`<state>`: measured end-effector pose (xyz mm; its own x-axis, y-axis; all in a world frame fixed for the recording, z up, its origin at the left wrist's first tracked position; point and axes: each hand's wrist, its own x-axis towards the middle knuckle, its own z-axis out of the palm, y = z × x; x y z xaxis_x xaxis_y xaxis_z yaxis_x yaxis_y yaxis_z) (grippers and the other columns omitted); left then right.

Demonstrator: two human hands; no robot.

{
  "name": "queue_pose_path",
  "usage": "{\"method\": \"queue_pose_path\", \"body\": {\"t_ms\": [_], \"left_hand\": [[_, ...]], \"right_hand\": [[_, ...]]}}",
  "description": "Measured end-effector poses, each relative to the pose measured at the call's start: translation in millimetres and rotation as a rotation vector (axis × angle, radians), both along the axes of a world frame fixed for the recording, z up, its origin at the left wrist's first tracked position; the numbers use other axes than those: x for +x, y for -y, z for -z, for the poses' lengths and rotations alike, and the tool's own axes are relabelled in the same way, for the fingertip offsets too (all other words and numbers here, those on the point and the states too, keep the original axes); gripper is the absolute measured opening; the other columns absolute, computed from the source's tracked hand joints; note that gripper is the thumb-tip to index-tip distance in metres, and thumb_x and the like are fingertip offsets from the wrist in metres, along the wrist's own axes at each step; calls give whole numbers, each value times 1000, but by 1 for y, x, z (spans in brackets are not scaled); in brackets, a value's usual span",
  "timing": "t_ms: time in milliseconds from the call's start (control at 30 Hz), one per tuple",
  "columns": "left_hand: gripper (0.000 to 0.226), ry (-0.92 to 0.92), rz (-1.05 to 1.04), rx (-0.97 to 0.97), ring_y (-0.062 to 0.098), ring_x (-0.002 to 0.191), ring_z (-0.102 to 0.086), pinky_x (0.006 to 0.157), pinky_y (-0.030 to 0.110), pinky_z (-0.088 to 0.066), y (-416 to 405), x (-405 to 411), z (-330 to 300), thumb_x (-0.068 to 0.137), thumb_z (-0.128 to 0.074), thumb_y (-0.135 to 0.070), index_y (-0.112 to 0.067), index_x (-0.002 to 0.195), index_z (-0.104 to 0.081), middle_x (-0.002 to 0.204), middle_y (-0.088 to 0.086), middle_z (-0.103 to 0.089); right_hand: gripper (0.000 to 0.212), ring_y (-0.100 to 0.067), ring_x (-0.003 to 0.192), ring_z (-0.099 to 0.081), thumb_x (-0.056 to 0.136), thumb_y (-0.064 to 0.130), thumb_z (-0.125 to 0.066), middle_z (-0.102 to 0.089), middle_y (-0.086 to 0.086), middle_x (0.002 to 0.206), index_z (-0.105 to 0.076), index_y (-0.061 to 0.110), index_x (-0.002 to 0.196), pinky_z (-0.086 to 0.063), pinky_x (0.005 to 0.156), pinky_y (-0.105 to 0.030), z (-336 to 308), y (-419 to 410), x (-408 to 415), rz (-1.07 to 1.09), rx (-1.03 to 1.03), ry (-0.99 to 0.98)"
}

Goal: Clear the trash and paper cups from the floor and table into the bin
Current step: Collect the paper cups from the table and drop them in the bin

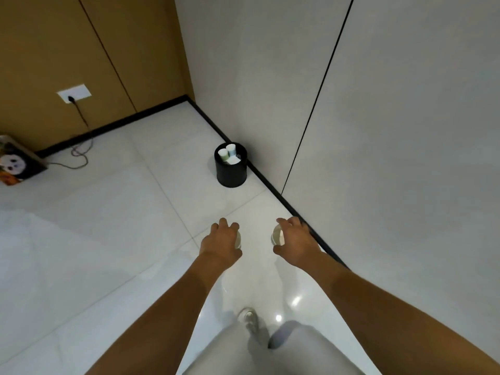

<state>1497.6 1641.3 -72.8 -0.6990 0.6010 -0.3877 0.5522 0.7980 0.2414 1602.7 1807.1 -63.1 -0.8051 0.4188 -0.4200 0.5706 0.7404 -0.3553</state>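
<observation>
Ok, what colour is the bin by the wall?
Black. The bin shows clearly in the head view, with pale paper cups inside.

White wall socket (74, 93) with dark cable (81, 147) trailing to floor; panda-printed box (19, 162) at far left.

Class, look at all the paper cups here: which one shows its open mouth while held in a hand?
The cup in the right hand: its rim faces the camera. The left hand covers its cup; the others sit in the black bin.
</observation>
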Motion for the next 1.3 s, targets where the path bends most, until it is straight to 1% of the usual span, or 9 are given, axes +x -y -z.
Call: {"method": "queue_pose_path", "body": {"t_ms": [100,267,367,467,667,833,967,1100,1300], "left_hand": [[57,2,8,4,23,116,-42,82,36,-50,-28,-40,0,84,-63,-33,-20,134,-39,128,6,-38],[58,19,-24,1,22,116,-43,82,34,-50,-78,-113,9,84,-63,-34,-20,134,-39,128,5,-39],[57,22,-62,-1,23,116,-42,81,36,-51,-109,-158,16,84,-63,-35,-20,134,-39,128,5,-38],[59,19,-123,-13,23,117,-41,81,36,-49,-144,-209,22,83,-63,-35,-21,135,-38,128,5,-38],[59,43,-268,-1,24,115,-43,84,36,-50,-195,-292,22,84,-63,-35,-19,135,-39,127,6,-39],[59,56,-337,-17,23,117,-43,84,36,-50,-217,-349,25,84,-62,-36,-20,136,-37,129,6,-39],[61,76,-352,-27,24,119,-42,86,38,-50,-229,-401,36,85,-62,-37,-20,138,-36,131,6,-37],[61,88,-387,0,24,119,-42,86,37,-50,-236,-464,49,85,-63,-36,-20,137,-37,131,7,-39],[60,138,-421,30,24,119,-42,87,36,-51,-251,-563,67,86,-63,-38,-20,137,-36,131,6,-38]], "right_hand": [[70,-28,124,-36,83,27,-66,-35,-7,136,-32,19,144,-45,97,-39,2,-25,-35,4,-20,21],[70,-28,122,-36,84,26,-66,-35,-8,137,-32,18,144,-47,94,-39,15,-82,-110,-3,-47,53],[71,-31,124,-36,83,28,-66,-35,-9,138,-31,17,145,-45,97,-39,25,-121,-162,-34,-30,64],[70,-32,122,-38,83,28,-66,-36,-10,137,-33,17,143,-43,99,-38,34,-164,-221,-82,-24,62],[72,-30,122,-37,83,30,-67,-35,-9,137,-32,18,144,-45,94,-38,31,-233,-337,-177,-17,71],[73,-30,121,-37,82,29,-67,-34,-7,137,-31,19,145,-45,91,-37,34,-255,-413,-254,-51,82],[73,-31,123,-37,83,29,-68,-34,-9,140,-30,18,145,-44,93,-38,45,-268,-467,-291,-57,92],[72,-32,124,-38,83,29,-68,-32,-10,142,-31,19,145,-44,93,-37,55,-280,-525,-302,-51,130],[73,-32,126,-38,85,30,-67,-31,-11,144,-29,18,146,-44,96,-38,71,-293,-624,-292,-66,177]]}}
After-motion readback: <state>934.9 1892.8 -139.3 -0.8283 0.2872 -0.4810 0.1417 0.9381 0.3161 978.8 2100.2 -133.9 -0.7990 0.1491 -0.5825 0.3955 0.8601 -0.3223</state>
